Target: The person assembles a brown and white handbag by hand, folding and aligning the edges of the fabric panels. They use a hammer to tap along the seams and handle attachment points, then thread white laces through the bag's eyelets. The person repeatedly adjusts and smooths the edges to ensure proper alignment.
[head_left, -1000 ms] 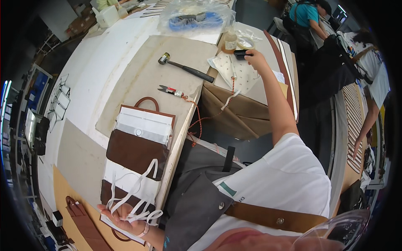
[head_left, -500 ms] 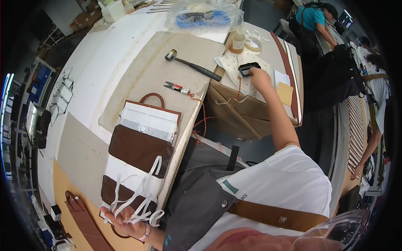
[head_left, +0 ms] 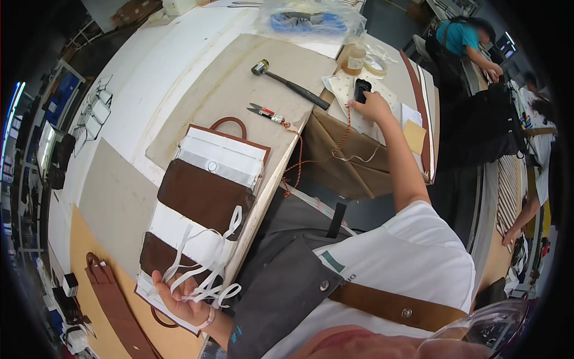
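Observation:
At the lower left my left hand (head_left: 186, 304) is closed on a bunch of thin white strips (head_left: 206, 276), their loops hanging over the palm. Beneath lies a flat, unfolded bag piece (head_left: 204, 186) with brown and white panels, a reddish-brown edge and a round handle at each end. My right hand (head_left: 375, 107) reaches far out to the side table, fingers closed on a small black oblong case-like object (head_left: 362, 90). The object rests over a pale dotted sheet (head_left: 341, 85); its exact kind I cannot make out. An orange cord (head_left: 347, 134) hangs just beside that hand.
Thread snips (head_left: 266, 113) and a black-handled hammer (head_left: 290, 85) lie on the grey board. An amber bottle (head_left: 354, 60), a tape roll (head_left: 376, 66) and a yellow card (head_left: 414, 136) are on the side table. A brown bag piece (head_left: 116, 302) lies lower left. Co-workers stand right.
The black object has turned from lying crosswise to pointing away from me, with my right hand on its near end. My left hand still holds the white strips. The whole view has shifted slightly.

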`<state>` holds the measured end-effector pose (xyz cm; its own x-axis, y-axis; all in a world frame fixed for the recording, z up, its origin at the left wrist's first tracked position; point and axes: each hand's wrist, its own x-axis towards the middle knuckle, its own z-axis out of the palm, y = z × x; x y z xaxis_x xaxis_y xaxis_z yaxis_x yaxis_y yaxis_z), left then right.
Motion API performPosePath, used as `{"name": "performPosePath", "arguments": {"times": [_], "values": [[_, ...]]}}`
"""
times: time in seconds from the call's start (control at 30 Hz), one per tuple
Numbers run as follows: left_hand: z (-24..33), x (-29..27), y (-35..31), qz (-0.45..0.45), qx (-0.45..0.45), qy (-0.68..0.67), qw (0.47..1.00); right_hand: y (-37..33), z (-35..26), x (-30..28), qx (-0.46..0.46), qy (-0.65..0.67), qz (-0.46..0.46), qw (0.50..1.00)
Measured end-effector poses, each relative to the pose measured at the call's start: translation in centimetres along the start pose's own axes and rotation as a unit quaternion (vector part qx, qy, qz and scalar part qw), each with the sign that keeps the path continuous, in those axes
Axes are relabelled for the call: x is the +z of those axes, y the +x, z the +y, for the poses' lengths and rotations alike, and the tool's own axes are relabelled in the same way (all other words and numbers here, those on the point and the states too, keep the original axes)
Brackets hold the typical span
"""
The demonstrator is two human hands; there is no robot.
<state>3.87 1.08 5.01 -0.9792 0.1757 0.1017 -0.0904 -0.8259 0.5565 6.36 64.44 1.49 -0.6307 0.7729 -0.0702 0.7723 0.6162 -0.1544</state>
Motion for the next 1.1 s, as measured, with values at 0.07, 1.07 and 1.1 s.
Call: {"name": "performPosePath", "arguments": {"times": [0.07,1.07,1.1], "values": [[-0.1,0.4,-0.4,0.022,0.010,0.013,1.000,-0.7,-0.5,-0.2,0.009,0.011,0.014,1.000],[-0.9,0.7,-0.3,-0.009,-0.020,0.063,0.998,-6.0,-0.8,-1.9,-0.003,0.550,-0.048,0.834],[-1.5,1.4,-0.3,0.035,-0.040,0.067,0.996,-7.2,-2.6,-3.4,-0.053,0.598,-0.104,0.793]]}}
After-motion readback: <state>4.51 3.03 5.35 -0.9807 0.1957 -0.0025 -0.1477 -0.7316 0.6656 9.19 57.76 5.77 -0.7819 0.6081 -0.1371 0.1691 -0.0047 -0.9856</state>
